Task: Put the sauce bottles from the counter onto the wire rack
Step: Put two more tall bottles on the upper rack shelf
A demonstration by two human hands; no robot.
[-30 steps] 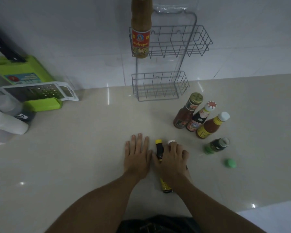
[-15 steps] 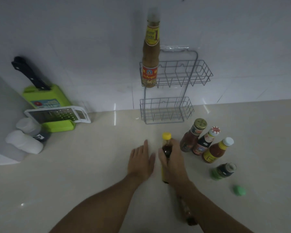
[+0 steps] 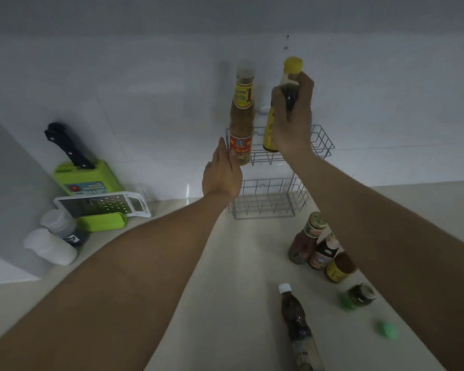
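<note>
Item: yellow-capped bottle (image 3: 286, 103), held in the right hand (image 3: 292, 121), upper centre of the frame. The hand is wrapped closed around the neck and shoulder; the thumb and fingers (image 3: 304, 84) reach up to just under the cap.

Key relation: the bottle's long axis is close to upright, cap up and leaning a little to the right, base down. The base sits at about the rim of the wire rack's upper basket (image 3: 324, 145), right of the tall brown sauce bottle (image 3: 242, 116) already standing in that basket's left end. Whether the base is inside the basket or merely in front of it cannot be told. The right hand is the nearer one for the placement, which looks like a short lowering into the free room alongside.

Left hand (image 3: 221, 175): open, holds nothing, fingers together, beside or against the lower label of the tall brown bottle; contact is unclear.

Appearance: slim bottle, dark contents at the neck, yellow label over the body, yellow screw cap.

Lower basket (image 3: 265, 207): holds nothing.

Remaining on the counter (image 3: 239, 277), lower right: a cluster of three bottles (image 3: 319, 250), a small dark jar (image 3: 359, 294) and a white-capped bottle (image 3: 296, 325) lying down.
</note>
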